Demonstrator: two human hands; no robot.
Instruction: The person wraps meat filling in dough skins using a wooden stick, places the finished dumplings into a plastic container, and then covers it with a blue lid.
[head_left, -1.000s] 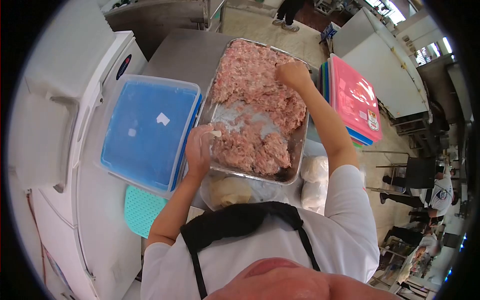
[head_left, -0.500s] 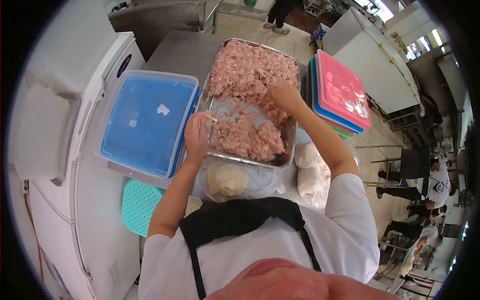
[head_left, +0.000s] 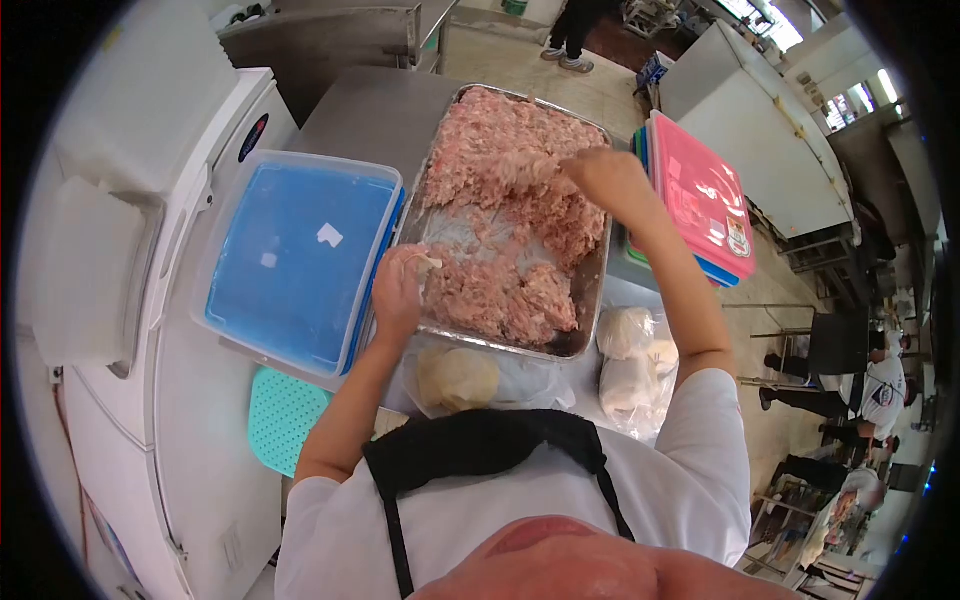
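Observation:
A large metal tray [head_left: 592, 305] of ground meat [head_left: 505, 135] lies before me, its bottom showing bare in a patch near the middle. My left hand [head_left: 397, 290] is curled at the tray's left rim, holding a small pale piece, apparently dough [head_left: 429, 263], by the fingertips. On the other side, my right hand [head_left: 612, 183] is bent down over the upper right of the meat. Its fingertips are at the meat, which looks smeared by motion there; whether any is gripped is hidden. A separate mound of meat [head_left: 500, 300] fills the tray's near end.
Blue-lidded plastic containers [head_left: 300, 260] stand left of the tray, stacked coloured lids [head_left: 700, 190] right of it. Bagged pale dough [head_left: 458, 378] and another plastic bag [head_left: 630, 375] lie nearer me. A turquoise perforated stool [head_left: 285, 420] is below; co-workers [head_left: 865, 390] stand far right.
My right hand has lifted slightly and moved right, away from the meat's middle. My left hand keeps its place at the tray rim with the pale piece. The whole view has shifted a little.

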